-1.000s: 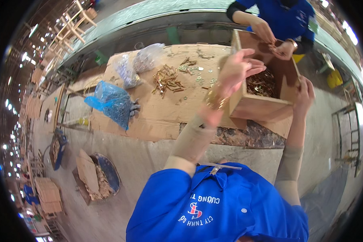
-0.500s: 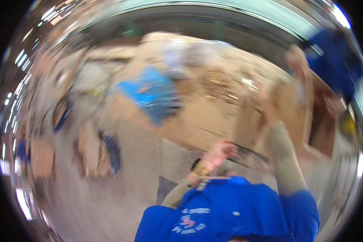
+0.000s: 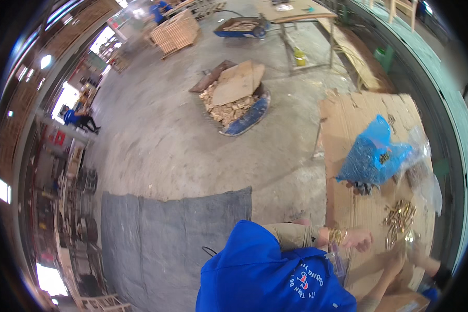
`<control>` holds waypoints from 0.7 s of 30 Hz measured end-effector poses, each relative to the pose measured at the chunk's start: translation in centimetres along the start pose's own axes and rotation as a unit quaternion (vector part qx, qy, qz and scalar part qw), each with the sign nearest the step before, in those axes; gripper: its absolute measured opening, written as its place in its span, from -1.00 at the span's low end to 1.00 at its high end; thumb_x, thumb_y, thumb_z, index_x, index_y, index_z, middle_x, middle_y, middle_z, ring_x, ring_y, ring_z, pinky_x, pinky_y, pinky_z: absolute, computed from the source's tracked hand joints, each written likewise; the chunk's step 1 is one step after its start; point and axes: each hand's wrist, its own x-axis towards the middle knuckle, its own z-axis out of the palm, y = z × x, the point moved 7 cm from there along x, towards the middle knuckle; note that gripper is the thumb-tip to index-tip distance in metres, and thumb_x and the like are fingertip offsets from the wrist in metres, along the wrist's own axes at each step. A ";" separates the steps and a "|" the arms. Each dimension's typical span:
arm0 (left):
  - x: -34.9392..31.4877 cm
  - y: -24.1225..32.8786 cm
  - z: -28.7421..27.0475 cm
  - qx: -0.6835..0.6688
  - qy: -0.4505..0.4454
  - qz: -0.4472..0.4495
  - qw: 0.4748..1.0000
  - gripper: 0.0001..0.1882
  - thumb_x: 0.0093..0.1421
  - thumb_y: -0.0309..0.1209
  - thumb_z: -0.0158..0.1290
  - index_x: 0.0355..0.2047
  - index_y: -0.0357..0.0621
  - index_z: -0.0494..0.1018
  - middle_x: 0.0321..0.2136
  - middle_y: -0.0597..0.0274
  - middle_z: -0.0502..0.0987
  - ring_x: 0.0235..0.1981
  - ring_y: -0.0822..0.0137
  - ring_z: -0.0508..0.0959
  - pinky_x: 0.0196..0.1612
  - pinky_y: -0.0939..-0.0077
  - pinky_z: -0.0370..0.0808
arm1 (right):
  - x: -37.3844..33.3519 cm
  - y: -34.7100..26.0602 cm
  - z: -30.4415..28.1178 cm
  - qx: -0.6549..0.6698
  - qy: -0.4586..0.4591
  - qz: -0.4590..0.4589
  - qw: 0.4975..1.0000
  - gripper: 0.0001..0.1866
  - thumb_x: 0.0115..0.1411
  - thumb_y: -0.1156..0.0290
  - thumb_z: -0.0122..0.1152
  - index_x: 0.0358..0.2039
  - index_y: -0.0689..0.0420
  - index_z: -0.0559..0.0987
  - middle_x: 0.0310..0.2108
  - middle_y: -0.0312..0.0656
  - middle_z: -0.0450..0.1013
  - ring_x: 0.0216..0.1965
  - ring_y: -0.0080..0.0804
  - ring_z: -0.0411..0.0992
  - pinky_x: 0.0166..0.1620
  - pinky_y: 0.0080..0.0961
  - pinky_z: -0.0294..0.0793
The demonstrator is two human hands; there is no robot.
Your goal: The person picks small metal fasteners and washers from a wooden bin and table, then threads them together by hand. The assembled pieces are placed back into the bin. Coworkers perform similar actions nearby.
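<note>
My left hand (image 3: pixel 359 240), with gold bangles at the wrist, rests low on the cardboard-covered table (image 3: pixel 359 119). Its fingers are curled and I see nothing in them. My right hand (image 3: pixel 398 260) reaches up from the lower edge just right of it, blurred, close to a pile of brass-coloured metal fittings (image 3: pixel 400 218). A small clear plastic piece (image 3: pixel 338 262) hangs at my blue shirt. Farther up the table lie a blue plastic bag (image 3: pixel 372 156) and a clear plastic bag (image 3: pixel 426 177). Another person's hand (image 3: pixel 426 262), in a blue sleeve, reaches in at the lower right.
A cardboard box corner (image 3: pixel 400 302) shows at the bottom right. A grey cloth (image 3: pixel 166 234) lies on the concrete floor to my left. Beyond it stand a blue tub of wood scraps (image 3: pixel 234 101), wooden crates (image 3: pixel 177 31) and a work table (image 3: pixel 291 10).
My view has swung left, from the open cardboard box to the floor and the table's left part. My left hand has come down from above the box to the table.
</note>
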 end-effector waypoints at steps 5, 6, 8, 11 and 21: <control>1.0 -0.9 0.5 0.015 -0.049 -0.007 0.999 -0.87 -0.03 -0.48 -0.02 -0.42 -0.22 0.35 -0.63 0.26 0.39 -0.61 0.43 0.41 -0.51 0.53 0.39 | 0.5 -5.1 -5.0 0.227 -0.068 0.103 0.966 -0.65 -0.12 0.44 0.01 -0.22 0.13 0.44 -0.27 -0.04 0.36 -0.19 -0.08 0.32 -0.20 -0.29 0.33; 0.4 -0.3 1.2 0.017 0.000 -0.043 0.999 -0.85 0.01 -0.49 -0.03 -0.37 -0.23 0.33 -0.58 0.22 0.40 -0.56 0.41 0.43 -0.46 0.53 0.41 | 0.8 -3.9 -3.7 0.202 -0.087 0.136 0.966 -0.67 -0.14 0.44 0.03 -0.27 0.13 0.44 -0.30 -0.05 0.37 -0.22 -0.11 0.34 -0.21 -0.29 0.33; 2.0 -1.2 1.4 -0.029 -0.053 -0.048 0.997 -0.85 0.09 -0.49 -0.09 -0.30 -0.24 0.30 -0.49 0.15 0.42 -0.47 0.34 0.47 -0.37 0.48 0.47 | 1.5 -3.4 -3.5 0.187 -0.096 0.143 0.967 -0.76 -0.15 0.40 0.07 -0.39 0.14 0.41 -0.36 -0.04 0.40 -0.24 -0.10 0.35 -0.22 -0.27 0.32; 3.9 -2.5 2.3 -0.050 -0.076 -0.072 0.993 -0.85 0.13 -0.50 -0.15 -0.27 -0.25 0.28 -0.45 0.12 0.43 -0.41 0.28 0.48 -0.30 0.43 0.49 | 0.2 -1.4 -1.9 0.116 -0.103 0.200 0.967 -0.79 -0.17 0.41 0.11 -0.44 0.13 0.44 -0.40 -0.02 0.41 -0.30 -0.07 0.37 -0.24 -0.24 0.34; 11.3 -3.5 3.4 -0.143 -0.067 -0.117 0.980 -0.77 0.15 -0.38 -0.20 -0.24 -0.29 0.25 -0.36 0.06 0.37 -0.28 0.23 0.40 -0.13 0.35 0.40 | -1.0 -1.0 -2.6 0.547 -0.135 0.312 0.765 -0.80 -0.16 0.55 0.03 -0.44 0.27 0.49 -0.56 -0.19 0.42 -0.56 -0.56 0.39 -0.52 -0.60 0.40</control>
